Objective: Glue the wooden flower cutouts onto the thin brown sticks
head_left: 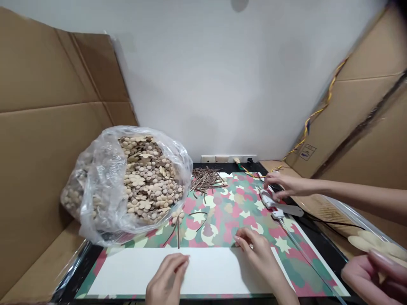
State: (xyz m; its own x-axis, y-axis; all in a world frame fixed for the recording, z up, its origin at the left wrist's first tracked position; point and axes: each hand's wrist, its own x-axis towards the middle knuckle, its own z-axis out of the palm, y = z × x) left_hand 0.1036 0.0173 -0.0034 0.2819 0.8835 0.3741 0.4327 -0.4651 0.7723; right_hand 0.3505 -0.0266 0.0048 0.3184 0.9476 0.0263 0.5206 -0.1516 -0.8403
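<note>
My left hand (168, 277) rests over a long white sheet (210, 269), thumb and fingertips pinched together. What it holds, if anything, I cannot make out. Close to its fingertips, thin brown stems (178, 233) lie beside a small beige flower-like cluster (178, 216). At the sheet's far right edge is my right hand (256, 250), fingers curled in a pinch; their contents are hidden. Another curved brown stem (203, 220) lies on the camouflage-patterned mat (229, 212) between the hands.
A clear plastic bag (104, 182) full of beige flower-shaped pieces (146, 182) stands left. Behind lies a stem pile (208, 180). Another person's hand (286, 186) touches a white device (267, 199) with a cable; their other hand (362, 271) is beside a pale petal-shaped piece (375, 243). Cardboard (47, 127) walls both sides.
</note>
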